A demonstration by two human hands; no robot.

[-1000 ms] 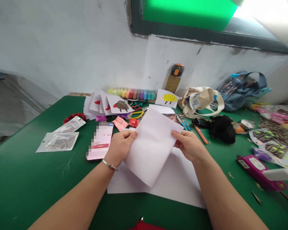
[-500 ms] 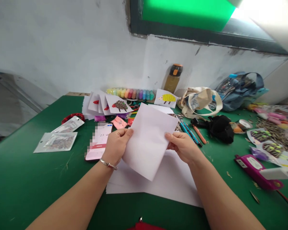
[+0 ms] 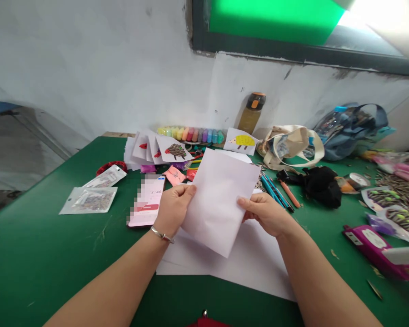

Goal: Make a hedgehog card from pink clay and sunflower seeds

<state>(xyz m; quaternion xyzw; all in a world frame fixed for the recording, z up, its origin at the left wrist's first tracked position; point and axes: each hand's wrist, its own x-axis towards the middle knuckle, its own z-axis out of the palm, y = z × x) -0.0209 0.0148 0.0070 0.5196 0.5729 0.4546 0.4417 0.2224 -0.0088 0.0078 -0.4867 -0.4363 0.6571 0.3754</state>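
Between my two hands is a blank white sheet of paper point(image 3: 221, 200), tilted up above the table. My left hand point(image 3: 175, 204), with a silver bracelet at the wrist, pinches its left edge between thumb and fingers. At the right edge, my right hand point(image 3: 264, 211) grips it the same way, thumb on top. Under it lie more white sheets point(image 3: 252, 263) on the green table point(image 3: 88, 263). A phone point(image 3: 146, 204) lies just left of my left hand, its screen partly blurred out. Pens point(image 3: 274, 190) lie beyond my right hand.
At the back stand hedgehog cards point(image 3: 175, 150), a yellow hedgehog drawing point(image 3: 241, 141), coloured clay point(image 3: 191, 134) and a bottle point(image 3: 252, 113). Clear packets point(image 3: 88, 200) lie left. To the right are a cloth bag point(image 3: 289, 145), a black cloth item point(image 3: 322, 186) and a magenta device point(image 3: 378, 250).
The whole scene has shifted slightly to the right in view as the camera turned. Both hands keep their hold on the sheet, with its tilt almost unchanged.
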